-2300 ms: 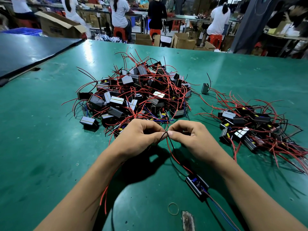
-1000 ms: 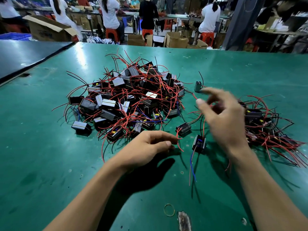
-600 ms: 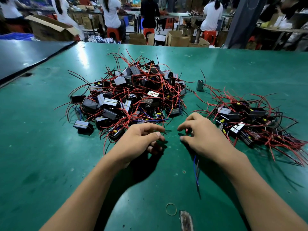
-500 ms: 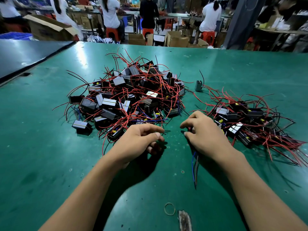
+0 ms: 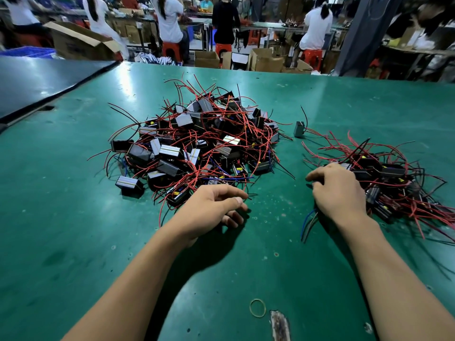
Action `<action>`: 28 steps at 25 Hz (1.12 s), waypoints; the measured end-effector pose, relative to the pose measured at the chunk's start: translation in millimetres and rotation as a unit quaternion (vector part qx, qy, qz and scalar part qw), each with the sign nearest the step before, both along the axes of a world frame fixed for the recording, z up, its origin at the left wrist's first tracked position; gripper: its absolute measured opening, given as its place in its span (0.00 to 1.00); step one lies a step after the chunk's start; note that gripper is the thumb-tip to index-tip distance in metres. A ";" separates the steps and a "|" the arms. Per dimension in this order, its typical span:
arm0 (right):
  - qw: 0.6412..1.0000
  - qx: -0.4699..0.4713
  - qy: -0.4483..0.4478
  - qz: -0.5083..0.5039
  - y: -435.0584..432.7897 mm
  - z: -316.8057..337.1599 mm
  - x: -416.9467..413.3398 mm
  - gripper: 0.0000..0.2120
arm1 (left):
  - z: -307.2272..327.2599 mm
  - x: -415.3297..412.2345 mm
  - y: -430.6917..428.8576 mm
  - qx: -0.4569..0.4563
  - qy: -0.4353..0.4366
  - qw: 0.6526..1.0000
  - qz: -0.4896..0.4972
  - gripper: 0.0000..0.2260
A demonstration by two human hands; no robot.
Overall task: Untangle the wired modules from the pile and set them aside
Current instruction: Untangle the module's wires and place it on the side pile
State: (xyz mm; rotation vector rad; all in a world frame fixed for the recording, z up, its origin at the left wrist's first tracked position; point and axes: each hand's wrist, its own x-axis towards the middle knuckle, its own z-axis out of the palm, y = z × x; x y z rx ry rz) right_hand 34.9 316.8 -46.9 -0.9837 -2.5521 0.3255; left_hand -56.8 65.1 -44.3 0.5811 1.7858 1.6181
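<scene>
The tangled pile (image 5: 197, 143) of black modules and red wires sat in the middle of the counter (image 5: 73, 230), and a smaller, looser heap (image 5: 389, 178) lay toward the right edge, well apart from it, presumably so that freed pieces could not snag again. The right hand (image 5: 339, 190) was pressed down at the inner fringe of that heap, its fingers (image 5: 317, 179) curled round a wired module. The body was hidden under the palm, but its blue and grey leads (image 5: 307, 222) trailed out toward the near edge. I took it for a piece being laid with the sorted ones.

The left hand (image 5: 214, 210) rested on the counter just at the near side of the pile, fingers loosely curled and holding nothing I could make out — waiting, I judged, for the next pick. One lone module (image 5: 299, 129) stood between the two heaps, and a rubber band (image 5: 257, 308) lay by the near edge.
</scene>
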 end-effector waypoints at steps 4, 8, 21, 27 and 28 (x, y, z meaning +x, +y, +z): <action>0.999 -0.021 0.022 0.018 3.8 6.6 5.1 0.09 | -0.1 1.0 -0.1 -0.011 0.034 0.999 0.027 0.04; 0.996 0.025 0.058 0.070 -15.4 15.5 2.9 0.09 | -5.0 1.8 2.6 -0.088 0.185 0.975 0.087 0.04; 0.983 -0.133 -0.092 0.091 -82.4 23.6 -108.2 0.20 | -4.8 -0.6 5.9 -0.143 0.247 0.958 0.026 0.07; 0.989 -0.056 -0.108 0.089 -93.9 23.4 -116.9 0.17 | -6.1 -3.3 5.5 -0.121 0.225 0.966 0.050 0.07; 0.989 -0.052 -0.105 0.095 -94.5 24.9 -115.7 0.15 | -6.2 -3.4 5.1 -0.120 0.222 0.966 0.050 0.07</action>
